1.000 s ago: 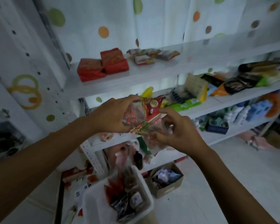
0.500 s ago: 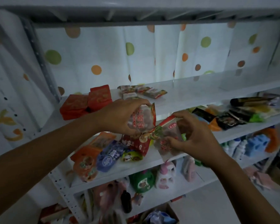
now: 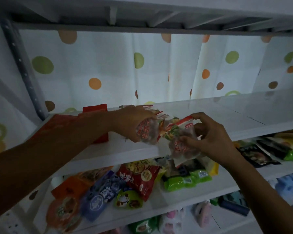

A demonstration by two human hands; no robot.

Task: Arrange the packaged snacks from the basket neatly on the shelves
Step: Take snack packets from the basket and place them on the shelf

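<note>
- A dotted curtain (image 3: 108, 68) hangs behind a white shelf (image 3: 235, 114) in dim light.
- The left hand (image 3: 134, 122) grips one clear snack packet (image 3: 147, 132) low over the shelf board, beside the red boxes (image 3: 95, 108).
- The right hand (image 3: 213, 137) pinches a second packet (image 3: 183, 149) at the shelf's front edge.
- Both are best laid flat, print up, lined up with the small packs (image 3: 160, 114) behind.
- Both carry red Chinese characters, too blurred to read.
</note>
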